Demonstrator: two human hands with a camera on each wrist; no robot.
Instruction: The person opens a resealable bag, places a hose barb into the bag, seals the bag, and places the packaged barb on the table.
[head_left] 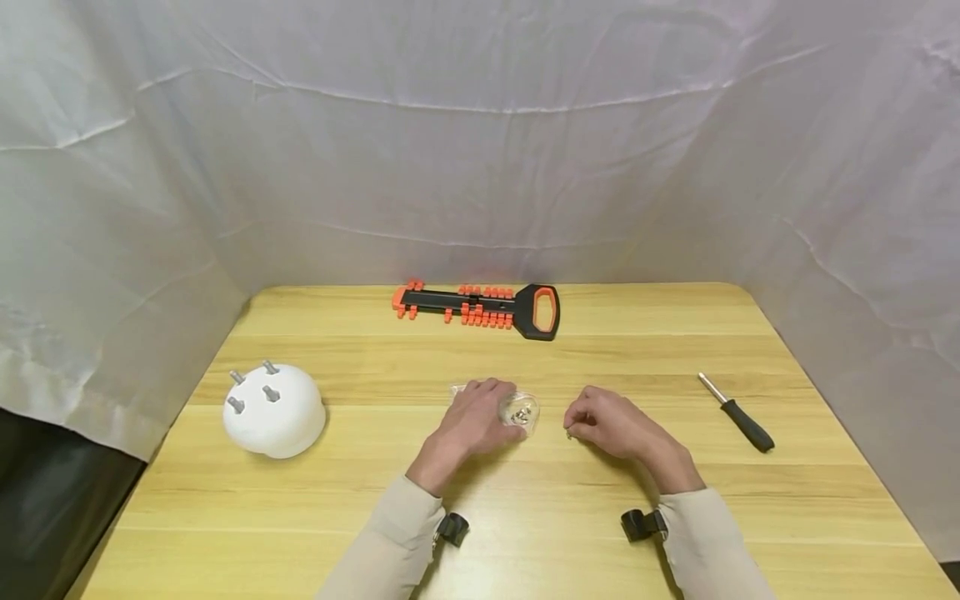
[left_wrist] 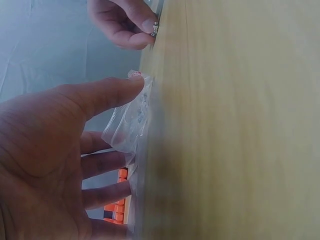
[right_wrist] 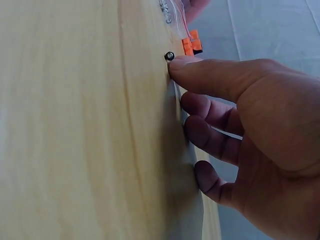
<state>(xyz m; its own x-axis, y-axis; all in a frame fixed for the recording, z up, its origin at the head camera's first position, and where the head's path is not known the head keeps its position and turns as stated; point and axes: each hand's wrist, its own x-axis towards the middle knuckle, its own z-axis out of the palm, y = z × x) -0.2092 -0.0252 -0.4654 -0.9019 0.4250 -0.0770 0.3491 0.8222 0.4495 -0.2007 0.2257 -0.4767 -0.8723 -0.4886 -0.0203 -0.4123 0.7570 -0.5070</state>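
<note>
My right hand (head_left: pixel 611 422) pinches a tiny metal piece (right_wrist: pixel 169 56) between thumb and finger. It is just over the wood table (head_left: pixel 547 525) or touching it; I can't tell which. The other fingers of that hand are a bit bent. My left hand (head_left: pixel 474 418) is spread wide, with its thumb apart from its fingers, and it touches a clear plastic bag (left_wrist: pixel 122 131). The bag lies on the table between my hands, right beside the left one, with little metal bits (head_left: pixel 521 414) inside. Out to the right lies a screwdriver (head_left: pixel 750 427) with a black handle, its metal end pointing away from me. Far to the left sits a round white thing (head_left: pixel 285 425) with four gray pegs (head_left: pixel 272 393) poking out. At the back lies a black and orange tool (head_left: pixel 489 303), near the pale cloth (head_left: pixel 480 183).
</note>
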